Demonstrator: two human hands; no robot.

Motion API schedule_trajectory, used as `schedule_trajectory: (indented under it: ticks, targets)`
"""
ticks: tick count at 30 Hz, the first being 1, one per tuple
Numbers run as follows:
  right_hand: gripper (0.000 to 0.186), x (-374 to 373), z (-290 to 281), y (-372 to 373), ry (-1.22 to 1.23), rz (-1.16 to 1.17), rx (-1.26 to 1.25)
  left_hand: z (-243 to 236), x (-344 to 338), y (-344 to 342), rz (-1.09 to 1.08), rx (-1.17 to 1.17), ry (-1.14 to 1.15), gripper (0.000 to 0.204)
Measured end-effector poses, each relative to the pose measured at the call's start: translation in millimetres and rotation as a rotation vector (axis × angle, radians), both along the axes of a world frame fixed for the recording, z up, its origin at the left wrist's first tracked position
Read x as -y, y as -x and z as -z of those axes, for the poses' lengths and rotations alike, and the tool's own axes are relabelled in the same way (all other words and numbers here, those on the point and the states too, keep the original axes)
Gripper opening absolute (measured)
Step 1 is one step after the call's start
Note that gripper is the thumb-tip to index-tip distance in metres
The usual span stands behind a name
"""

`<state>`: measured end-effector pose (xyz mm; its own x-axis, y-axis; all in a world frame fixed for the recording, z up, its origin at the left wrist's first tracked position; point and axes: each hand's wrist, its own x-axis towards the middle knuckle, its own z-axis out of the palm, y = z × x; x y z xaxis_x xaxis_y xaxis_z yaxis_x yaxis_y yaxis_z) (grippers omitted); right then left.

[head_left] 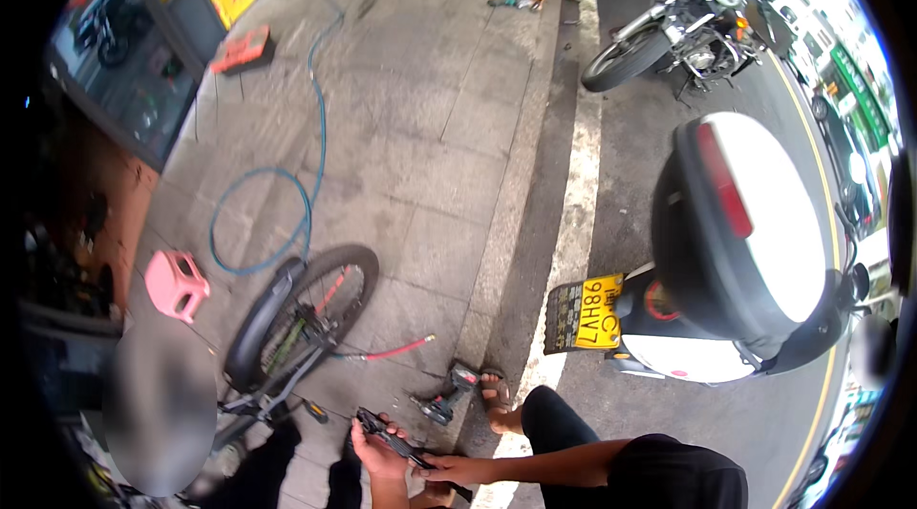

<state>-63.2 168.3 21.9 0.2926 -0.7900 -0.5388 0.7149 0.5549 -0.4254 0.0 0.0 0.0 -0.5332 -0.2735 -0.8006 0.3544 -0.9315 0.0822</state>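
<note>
A long, narrow black part (397,441) is held low in front of me, its exact kind not clear. My left hand (379,455) cups its upper end, palm up with the fingers curled round it. At the lower end my right hand (457,471) grips it, the forearm coming in from the right. Just beyond my hands, a black and red cordless power tool (447,396) lies on the pavement beside a sandalled foot (497,399). To the left is a bicycle's wheel (366,285) with a black mudguard (256,332); its pedal (315,411) is near my left hand.
A blue hose (321,117) loops over the paving, with a red hose end (396,349) near the wheel. A pink stool (175,286) and another person (258,476) are at left. A white scooter (688,356) and a motorcycle (702,31) stand at right.
</note>
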Motion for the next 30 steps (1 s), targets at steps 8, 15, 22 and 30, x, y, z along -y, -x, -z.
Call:
schedule_trajectory:
  ticks: [8,15,22,30]
  targets:
    - [0.034,83,-238,139,0.374,0.217,0.200,-298,84,141,0.135,-0.244,0.399,0.061]
    - [0.038,72,-346,236,0.521,0.259,0.064,-434,60,241,0.257,-0.538,0.628,0.054]
    - [0.030,34,-369,356,0.381,0.487,-1.176,-442,41,360,0.444,-0.470,0.736,0.034]
    - [0.028,-18,-381,469,-0.294,1.125,-0.997,-405,156,491,0.473,-0.237,0.732,0.029]
